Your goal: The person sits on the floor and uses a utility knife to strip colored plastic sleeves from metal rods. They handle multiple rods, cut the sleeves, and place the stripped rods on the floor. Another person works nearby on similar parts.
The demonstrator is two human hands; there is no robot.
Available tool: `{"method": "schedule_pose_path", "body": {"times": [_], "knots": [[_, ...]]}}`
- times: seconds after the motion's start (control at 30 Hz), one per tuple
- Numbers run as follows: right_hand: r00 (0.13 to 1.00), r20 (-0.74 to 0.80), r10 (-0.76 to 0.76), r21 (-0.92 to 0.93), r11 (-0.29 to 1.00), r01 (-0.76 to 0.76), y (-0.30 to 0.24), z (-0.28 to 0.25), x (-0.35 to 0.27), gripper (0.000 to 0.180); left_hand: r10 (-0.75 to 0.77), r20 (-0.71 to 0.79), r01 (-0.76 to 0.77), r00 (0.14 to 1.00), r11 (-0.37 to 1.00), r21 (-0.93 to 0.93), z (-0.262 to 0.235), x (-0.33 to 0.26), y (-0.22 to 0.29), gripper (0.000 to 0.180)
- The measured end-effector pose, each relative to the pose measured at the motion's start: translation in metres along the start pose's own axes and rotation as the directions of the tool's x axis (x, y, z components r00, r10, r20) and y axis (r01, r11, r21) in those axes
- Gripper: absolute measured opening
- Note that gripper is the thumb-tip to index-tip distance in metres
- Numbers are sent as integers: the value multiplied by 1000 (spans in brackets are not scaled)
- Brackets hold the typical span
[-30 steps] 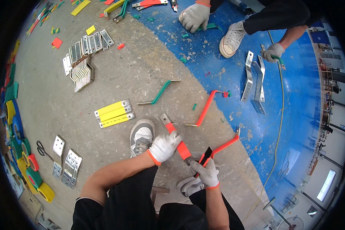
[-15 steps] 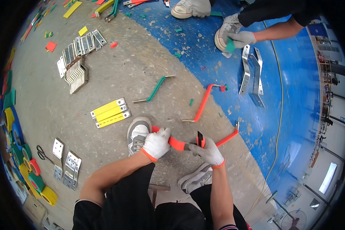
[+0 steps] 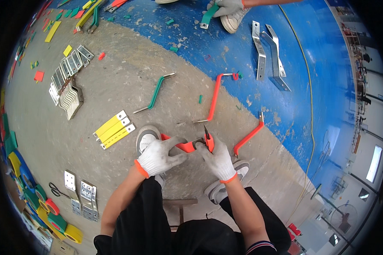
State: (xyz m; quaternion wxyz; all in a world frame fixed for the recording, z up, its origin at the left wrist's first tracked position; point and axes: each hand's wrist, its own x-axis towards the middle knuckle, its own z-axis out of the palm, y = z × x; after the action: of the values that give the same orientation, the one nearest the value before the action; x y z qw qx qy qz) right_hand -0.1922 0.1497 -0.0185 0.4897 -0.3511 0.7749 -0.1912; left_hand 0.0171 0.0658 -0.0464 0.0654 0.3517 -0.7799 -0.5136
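Note:
In front of me is a bent metal bar in a red sleeve (image 3: 185, 147), one end against my left shoe (image 3: 147, 138). My left hand (image 3: 161, 155), in a white-and-grey glove, is beside the bar with thumb and fingers apart. My right hand (image 3: 219, 159), gloved the same way, is closed around a red-and-black utility knife (image 3: 209, 143), its dark tip pointing away from me. The thumb and fingertips of that hand are at the bar's bare end. Whether they also grip the bar is partly hidden.
Two red-sleeved bars (image 3: 215, 97), a green-sleeved bar (image 3: 156, 92) and yellow-sleeved bars (image 3: 114, 129) lie ahead. Bare metal brackets (image 3: 70, 100) stack at left, near tape rolls (image 3: 57, 222) and scissors (image 3: 57, 190). A co-worker's gloved hand (image 3: 230, 6) holds a green-sleeved piece.
My left hand has loosened from the red-sleeved bar and its fingers have spread. My right hand and the knife have shifted left. The view has turned, and the co-worker's hand has moved up.

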Motion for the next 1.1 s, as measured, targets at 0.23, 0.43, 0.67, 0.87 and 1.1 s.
{"method": "schedule_pose_path", "body": {"times": [0.23, 0.43, 0.67, 0.87, 1.1], "knots": [[983, -149, 106, -33, 993, -112, -12, 16, -52, 31, -167, 96, 185, 981, 958, -218, 7, 12, -5, 24], [988, 138, 66, 38, 997, -72, 2, 19, -54, 31, -151, 16, 151, 988, 965, -214, 10, 9, 1, 20], [985, 172, 2, -84, 996, 13, -2, 18, -46, 25, -158, 15, 156, 987, 950, -271, 8, 10, 5, 17], [979, 187, -82, -90, 991, 100, -6, 15, -47, 24, -143, 3, 139, 990, 953, -271, 9, 10, 5, 18], [966, 207, -156, -98, 979, 179, -4, 11, -44, 25, -203, 9, 194, 979, 924, -330, 15, 9, 2, 17]]}}
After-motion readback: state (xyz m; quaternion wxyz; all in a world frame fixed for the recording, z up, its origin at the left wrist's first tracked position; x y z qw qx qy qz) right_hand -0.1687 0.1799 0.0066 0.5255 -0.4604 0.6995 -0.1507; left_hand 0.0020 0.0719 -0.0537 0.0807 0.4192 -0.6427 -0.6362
